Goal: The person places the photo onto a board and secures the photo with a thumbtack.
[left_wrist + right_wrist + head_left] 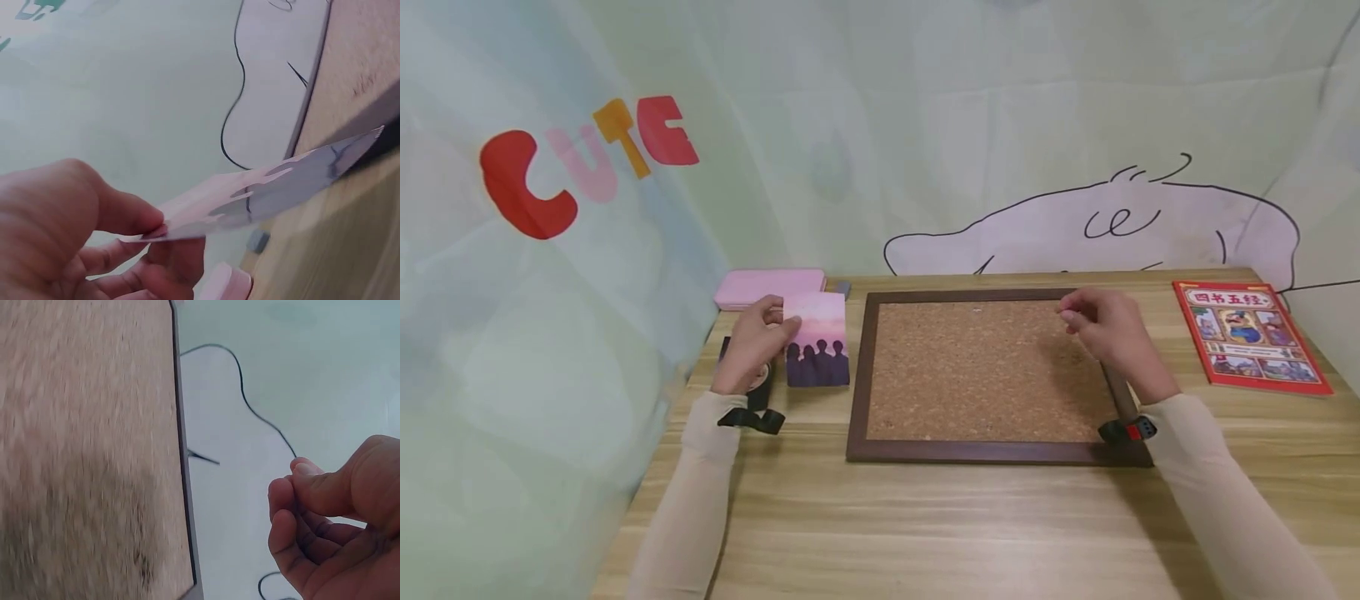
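Between thumb and fingers my left hand pinches a small picture card by its left edge. The card has a pink sky above dark silhouettes of people; in the left wrist view the card is seen almost edge-on, slightly bent. To its right lies a cork board with a dark brown frame. My right hand is raised over the board's upper right corner. In the right wrist view the right hand has thumb and fingertips together; whether something tiny is between them cannot be made out.
A pink case lies at the back left, with a small grey block beside it. A black item is partly hidden under my left hand. A red comic-style book lies at the right. A printed curtain hangs behind the table.
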`<state>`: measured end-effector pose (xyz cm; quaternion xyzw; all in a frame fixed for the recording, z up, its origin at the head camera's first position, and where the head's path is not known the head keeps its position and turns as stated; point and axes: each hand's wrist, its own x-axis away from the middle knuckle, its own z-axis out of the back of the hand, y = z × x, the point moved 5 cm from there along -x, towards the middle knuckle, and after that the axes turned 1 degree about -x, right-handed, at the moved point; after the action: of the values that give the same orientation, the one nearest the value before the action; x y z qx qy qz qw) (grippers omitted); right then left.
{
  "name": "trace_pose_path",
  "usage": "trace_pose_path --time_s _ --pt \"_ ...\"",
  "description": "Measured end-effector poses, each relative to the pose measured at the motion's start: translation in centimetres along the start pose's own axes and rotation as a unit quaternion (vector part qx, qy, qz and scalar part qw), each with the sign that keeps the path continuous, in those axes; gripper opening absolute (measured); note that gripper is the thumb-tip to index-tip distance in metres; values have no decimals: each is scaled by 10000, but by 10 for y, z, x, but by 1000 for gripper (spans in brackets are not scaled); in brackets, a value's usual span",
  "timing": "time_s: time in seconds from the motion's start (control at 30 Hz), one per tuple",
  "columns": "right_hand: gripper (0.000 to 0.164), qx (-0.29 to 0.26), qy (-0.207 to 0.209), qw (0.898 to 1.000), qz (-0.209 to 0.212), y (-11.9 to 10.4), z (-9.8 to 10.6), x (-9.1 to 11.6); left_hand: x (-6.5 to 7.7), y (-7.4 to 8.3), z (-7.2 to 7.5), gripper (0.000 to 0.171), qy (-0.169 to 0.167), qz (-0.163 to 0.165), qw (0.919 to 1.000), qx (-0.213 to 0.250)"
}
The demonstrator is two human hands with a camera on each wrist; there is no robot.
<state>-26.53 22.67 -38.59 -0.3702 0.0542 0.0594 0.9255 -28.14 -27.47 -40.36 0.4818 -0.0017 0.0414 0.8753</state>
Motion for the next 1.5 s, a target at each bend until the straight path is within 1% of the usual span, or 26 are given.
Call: trace_pose_path --time_s 0.07,0.1,0.17,0.23,0.33,0.43,0.5,0.63,0.73,0.83,0.97,1.13,1.27,1.5 --pt "14 -72 -12 10000 61 -5 -3 0 1 5 0 52 90 66 9990 424" --pt "14 -110 -16 9999 86 -8 -5 0 2 7 -1 52 81 82 9981 605" --pt "13 -187 23 9996 201 -13 -8 -1 3 13 -4 50 -71 85 9952 974" --pt "13 -279 38 9993 254 -18 -11 -2 4 19 -10 47 -307 52 9920 1227" --pt "12 -337 -9 9989 334 -25 -16 -5 3 26 -23 48 -656 47 9888 1338" --pt "14 -366 -144 9989 266 -32 -23 -8 -1 27 -37 55 -848 79 9868 1374" --pt "16 -371 -234 9989 187 -36 -28 -10 -3 28 -47 57 -974 106 9852 1404" --pt "18 -419 -346 9984 151 -42 -37 -12 -8 29 -66 48 -1198 111 9809 1531" --pt "17 -455 -397 9980 196 -46 -42 -15 -10 30 -77 43 -1237 114 9800 1554" --pt "17 -464 -461 9977 188 -50 -48 -16 -13 31 -86 43 -1250 131 9804 1515" --pt "16 -491 -658 9966 109 -55 -58 -19 -15 31 -94 45 -1209 168 9840 1300" --pt "14 -628 -1006 9929 129 -65 -74 -26 -17 31 -103 44 -1124 152 9881 1035" --pt "14 -703 -1228 9896 254 -74 -86 -34 -18 29 -109 42 -1151 139 9888 935" --pt "13 -712 -1365 9861 622 -91 -104 -48 -18 31 -119 39 -1186 -28 9902 739"
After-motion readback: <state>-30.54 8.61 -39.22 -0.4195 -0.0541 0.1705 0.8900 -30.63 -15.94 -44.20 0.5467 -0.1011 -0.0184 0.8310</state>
